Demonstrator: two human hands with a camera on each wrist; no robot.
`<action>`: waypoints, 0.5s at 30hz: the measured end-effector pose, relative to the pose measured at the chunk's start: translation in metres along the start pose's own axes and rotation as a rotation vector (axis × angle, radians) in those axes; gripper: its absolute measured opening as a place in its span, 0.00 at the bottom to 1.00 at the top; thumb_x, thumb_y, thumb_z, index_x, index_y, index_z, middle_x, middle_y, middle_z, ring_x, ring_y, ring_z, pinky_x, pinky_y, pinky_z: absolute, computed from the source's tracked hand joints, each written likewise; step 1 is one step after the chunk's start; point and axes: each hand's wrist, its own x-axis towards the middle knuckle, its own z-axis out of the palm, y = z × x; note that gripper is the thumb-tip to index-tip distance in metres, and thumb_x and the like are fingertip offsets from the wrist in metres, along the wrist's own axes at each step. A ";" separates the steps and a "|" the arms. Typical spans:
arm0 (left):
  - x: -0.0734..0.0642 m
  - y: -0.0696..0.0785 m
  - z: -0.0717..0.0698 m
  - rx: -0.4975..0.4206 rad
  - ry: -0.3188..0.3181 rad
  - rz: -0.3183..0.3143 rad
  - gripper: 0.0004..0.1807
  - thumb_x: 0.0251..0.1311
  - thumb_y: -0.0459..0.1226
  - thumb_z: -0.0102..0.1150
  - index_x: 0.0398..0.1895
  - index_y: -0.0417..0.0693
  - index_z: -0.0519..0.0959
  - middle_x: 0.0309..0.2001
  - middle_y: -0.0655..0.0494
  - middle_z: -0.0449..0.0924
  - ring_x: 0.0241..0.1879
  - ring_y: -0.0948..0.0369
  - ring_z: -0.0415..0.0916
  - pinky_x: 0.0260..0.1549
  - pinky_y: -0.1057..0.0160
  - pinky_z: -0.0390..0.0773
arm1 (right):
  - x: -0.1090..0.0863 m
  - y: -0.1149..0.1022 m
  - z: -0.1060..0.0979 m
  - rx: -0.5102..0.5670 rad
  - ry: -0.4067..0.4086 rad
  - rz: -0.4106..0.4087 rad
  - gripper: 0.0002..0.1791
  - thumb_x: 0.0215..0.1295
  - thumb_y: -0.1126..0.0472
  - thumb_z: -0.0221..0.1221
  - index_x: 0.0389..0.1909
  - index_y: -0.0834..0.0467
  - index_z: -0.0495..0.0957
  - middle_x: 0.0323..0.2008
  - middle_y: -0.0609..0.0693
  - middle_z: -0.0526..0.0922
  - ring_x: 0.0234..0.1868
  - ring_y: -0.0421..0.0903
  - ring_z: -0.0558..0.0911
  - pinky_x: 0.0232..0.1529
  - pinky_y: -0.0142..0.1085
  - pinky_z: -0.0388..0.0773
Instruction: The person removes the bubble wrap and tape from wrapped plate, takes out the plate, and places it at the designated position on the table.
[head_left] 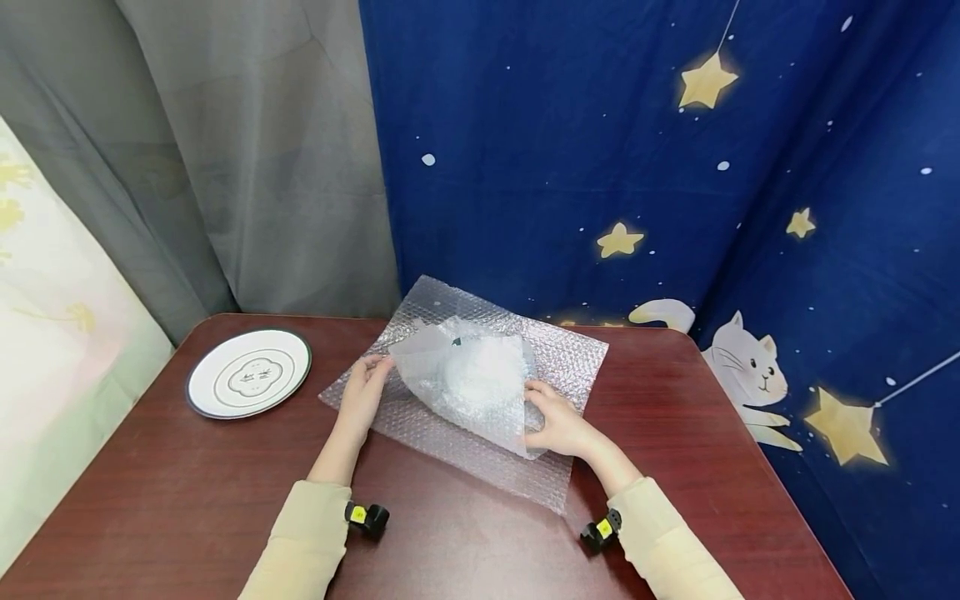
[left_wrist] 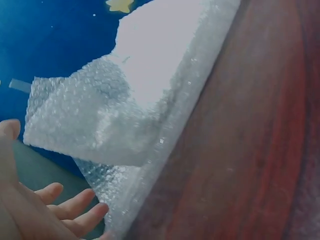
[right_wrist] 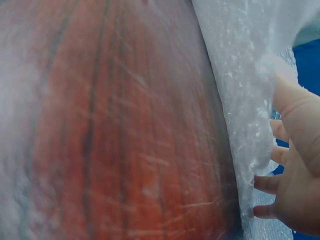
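Observation:
A sheet of bubble wrap (head_left: 480, 475) lies spread on the table, with its sides folded over into a bundle (head_left: 480, 375) in the middle. A pale, rounded shape shows dimly through the layers; its kind is hidden. My left hand (head_left: 365, 392) is at the bundle's left side, fingers loosely extended by the wrap's edge. In the left wrist view those fingers (left_wrist: 75, 212) are spread and hold nothing. At the bundle's right side, my right hand (head_left: 558, 423) holds the folded wrap, with the thumb (right_wrist: 295, 102) against the film and the other fingers spread along it.
A white plate (head_left: 217, 385) with a dark rim and a printed centre lies at the left of the reddish-brown table (head_left: 180, 475). Grey and blue star-patterned curtains (head_left: 540, 167) hang right behind the table's far edge. A camera is strapped to each wrist.

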 end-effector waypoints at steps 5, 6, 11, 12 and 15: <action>0.002 0.009 0.001 0.034 -0.037 0.000 0.43 0.63 0.61 0.50 0.69 0.40 0.57 0.61 0.35 0.67 0.61 0.46 0.65 0.58 0.45 0.64 | 0.000 -0.001 0.002 -0.013 0.011 0.005 0.41 0.48 0.50 0.70 0.63 0.62 0.69 0.68 0.59 0.60 0.67 0.60 0.61 0.59 0.65 0.54; 0.003 0.011 0.001 0.042 -0.040 -0.005 0.44 0.62 0.62 0.51 0.70 0.40 0.57 0.61 0.35 0.67 0.60 0.45 0.65 0.57 0.44 0.64 | 0.000 -0.001 0.002 -0.020 0.012 0.005 0.41 0.48 0.49 0.70 0.63 0.61 0.69 0.68 0.59 0.60 0.67 0.59 0.61 0.59 0.65 0.54; 0.004 0.018 0.002 0.070 -0.043 -0.033 0.43 0.64 0.60 0.49 0.69 0.38 0.55 0.60 0.34 0.67 0.59 0.44 0.66 0.55 0.44 0.65 | 0.000 -0.002 0.002 -0.031 0.007 0.003 0.41 0.48 0.50 0.71 0.63 0.61 0.69 0.68 0.59 0.60 0.67 0.59 0.60 0.59 0.65 0.54; 0.005 0.018 0.001 0.073 -0.041 -0.040 0.42 0.65 0.59 0.49 0.70 0.38 0.55 0.60 0.34 0.66 0.59 0.44 0.66 0.55 0.44 0.65 | 0.000 -0.002 0.002 -0.031 0.004 0.001 0.41 0.48 0.51 0.70 0.63 0.61 0.69 0.68 0.59 0.60 0.67 0.59 0.60 0.59 0.65 0.54; 0.006 0.018 0.001 0.074 -0.027 -0.060 0.37 0.67 0.54 0.49 0.69 0.39 0.57 0.60 0.35 0.66 0.59 0.44 0.66 0.56 0.44 0.65 | -0.001 -0.001 0.002 -0.027 0.000 -0.009 0.40 0.48 0.53 0.70 0.62 0.61 0.69 0.68 0.59 0.60 0.67 0.59 0.60 0.59 0.65 0.54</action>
